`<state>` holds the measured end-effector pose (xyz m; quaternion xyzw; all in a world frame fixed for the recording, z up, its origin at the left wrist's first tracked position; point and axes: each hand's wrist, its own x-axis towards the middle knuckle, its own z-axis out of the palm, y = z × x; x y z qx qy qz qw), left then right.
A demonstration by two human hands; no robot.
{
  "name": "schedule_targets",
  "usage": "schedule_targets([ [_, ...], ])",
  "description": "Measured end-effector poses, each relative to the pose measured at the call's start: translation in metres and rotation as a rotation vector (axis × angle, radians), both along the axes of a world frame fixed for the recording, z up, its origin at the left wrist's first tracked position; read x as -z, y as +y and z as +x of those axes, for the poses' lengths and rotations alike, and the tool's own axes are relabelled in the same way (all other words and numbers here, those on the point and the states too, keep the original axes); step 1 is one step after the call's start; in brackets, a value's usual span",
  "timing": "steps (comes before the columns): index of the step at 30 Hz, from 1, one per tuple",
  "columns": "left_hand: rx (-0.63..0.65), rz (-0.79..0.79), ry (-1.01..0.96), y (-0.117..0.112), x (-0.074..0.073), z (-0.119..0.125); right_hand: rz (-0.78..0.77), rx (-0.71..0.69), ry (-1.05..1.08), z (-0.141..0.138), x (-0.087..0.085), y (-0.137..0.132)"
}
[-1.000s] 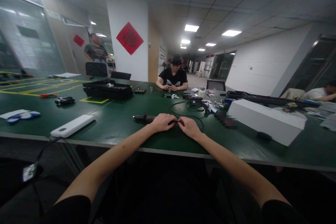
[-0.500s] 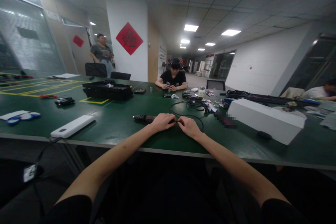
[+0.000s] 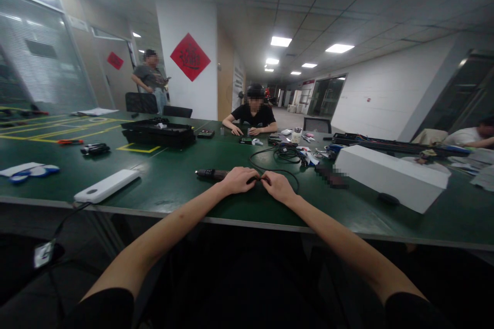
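Note:
A dark electric screwdriver [image 3: 210, 174] lies on the green table with its tip pointing left. My left hand [image 3: 238, 180] is closed around its rear end, which the fingers hide. Close beside it, my right hand [image 3: 277, 186] pinches the end of a black cable [image 3: 298, 181] between thumb and fingers. A short dark bit shows between the two hands, but I cannot tell whether plug and tool are joined. From there the cable loops back to a coiled bundle [image 3: 287, 152] farther up the table.
To the right stands a long white box [image 3: 389, 177], with a dark oval object [image 3: 388, 198] at its foot. A white power strip [image 3: 108, 185] and a black tray [image 3: 158, 133] are on the left. Across the table sits a co-worker [image 3: 252, 115]; another person [image 3: 150, 79] stands behind.
My hands stay almost in the same place on the screwdriver and cable. The co-worker opposite has moved one hand left along the table, and the standing person has turned slightly.

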<state>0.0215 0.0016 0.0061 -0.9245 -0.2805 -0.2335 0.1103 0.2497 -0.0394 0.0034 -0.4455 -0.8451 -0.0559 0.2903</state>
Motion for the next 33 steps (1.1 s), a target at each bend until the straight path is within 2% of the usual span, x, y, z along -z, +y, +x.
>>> schedule_targets([
  [4,-0.068,-0.014,-0.025,0.0005,0.0004,0.0003,0.008,-0.002,0.004,0.0,0.0003,0.0003],
  [9,-0.002,0.001,0.004,0.001,0.0009,0.0005,-0.002,-0.009,0.017,0.0003,0.0005,0.0004],
  [14,-0.074,-0.017,-0.024,0.0019,0.0012,0.0012,-0.003,-0.005,0.019,0.0003,-0.0005,-0.0007],
  [19,0.001,-0.009,0.018,0.0008,0.0001,-0.0004,-0.004,-0.003,0.024,0.0,-0.001,-0.0015],
  [23,-0.069,-0.014,-0.018,-0.0003,-0.0002,0.0003,-0.016,-0.003,0.031,-0.0002,-0.0008,-0.001],
  [28,0.001,-0.001,0.004,-0.0015,-0.0002,0.0002,-0.019,-0.016,0.044,0.0002,-0.0002,-0.0003],
  [33,-0.06,-0.014,-0.03,0.0002,0.0011,0.0005,-0.023,-0.012,0.044,0.0003,0.0001,0.0],
])
